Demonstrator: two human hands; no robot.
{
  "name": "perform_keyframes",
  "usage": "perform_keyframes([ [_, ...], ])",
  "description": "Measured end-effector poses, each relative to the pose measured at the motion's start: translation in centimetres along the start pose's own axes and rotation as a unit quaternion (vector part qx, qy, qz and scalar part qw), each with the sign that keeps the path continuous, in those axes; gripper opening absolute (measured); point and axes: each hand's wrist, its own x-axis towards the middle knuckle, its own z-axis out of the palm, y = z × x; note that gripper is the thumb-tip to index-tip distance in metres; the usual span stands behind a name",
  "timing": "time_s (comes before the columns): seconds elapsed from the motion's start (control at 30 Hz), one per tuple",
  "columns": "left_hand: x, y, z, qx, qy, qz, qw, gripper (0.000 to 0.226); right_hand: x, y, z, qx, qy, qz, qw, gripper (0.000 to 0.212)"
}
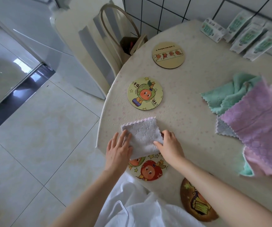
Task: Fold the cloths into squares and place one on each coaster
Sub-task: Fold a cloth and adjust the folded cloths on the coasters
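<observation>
A grey folded cloth [142, 136] lies as a square near the table's left edge, its near part overlapping the cartoon coaster [150, 169]. My left hand [118, 148] grips its left side and my right hand [169, 145] grips its right side. Beyond it sit a green-character coaster [145, 93] and a tan coaster [168, 54], both bare. A dark coaster [196, 202] lies close to me, partly under my right forearm. Unfolded cloths are heaped at the right: a purple cloth [260, 122], a teal cloth [230, 94] and a pink cloth [266, 161].
The round table [189, 89] has a cream cover. White and green packets [250, 35] lean on the tiled wall at the back right. A cream chair [102, 46] with a bag stands behind the table's far left. Tiled floor lies to the left.
</observation>
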Motion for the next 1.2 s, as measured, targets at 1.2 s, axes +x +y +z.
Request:
perform_keyframes([
  [1.2, 21.2, 5.4, -11.4, -0.612, -0.072, -0.257, 0.744, 0.011, 15.2, -3.0, -15.6, 0.453, -0.087, 0.112, 0.880, 0.014],
])
